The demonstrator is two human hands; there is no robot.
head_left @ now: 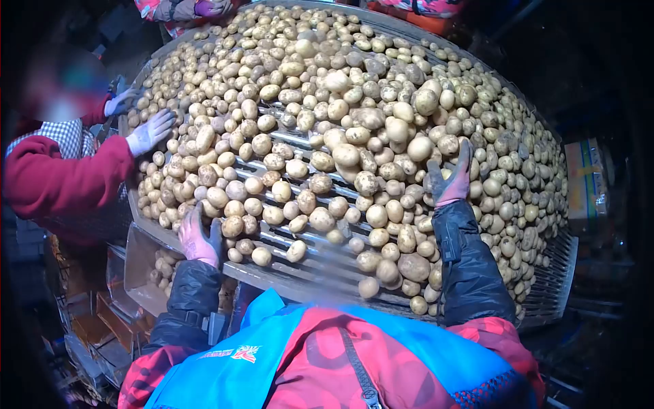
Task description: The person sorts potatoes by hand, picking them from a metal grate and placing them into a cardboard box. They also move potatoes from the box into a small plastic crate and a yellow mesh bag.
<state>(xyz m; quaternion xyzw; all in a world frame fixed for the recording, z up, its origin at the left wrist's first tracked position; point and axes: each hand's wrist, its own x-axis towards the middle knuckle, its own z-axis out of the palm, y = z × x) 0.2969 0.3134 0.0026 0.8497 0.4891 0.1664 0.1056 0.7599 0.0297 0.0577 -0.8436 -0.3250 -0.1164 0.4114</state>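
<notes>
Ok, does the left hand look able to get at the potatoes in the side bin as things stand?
Probably yes: the left hand is close by at the sorting table's near edge, and the side bin looks uncovered. Only the table's rim seems to stand between; the bin's depth is hard to judge.

Maroon sleeve, blue vest — pink gloves

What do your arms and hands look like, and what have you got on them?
My left hand and right hand seem to wear pink gloves with grey patches. Shiny dark forearm covers reach up to pinkish-red upper sleeves with a darker pattern.
</notes>
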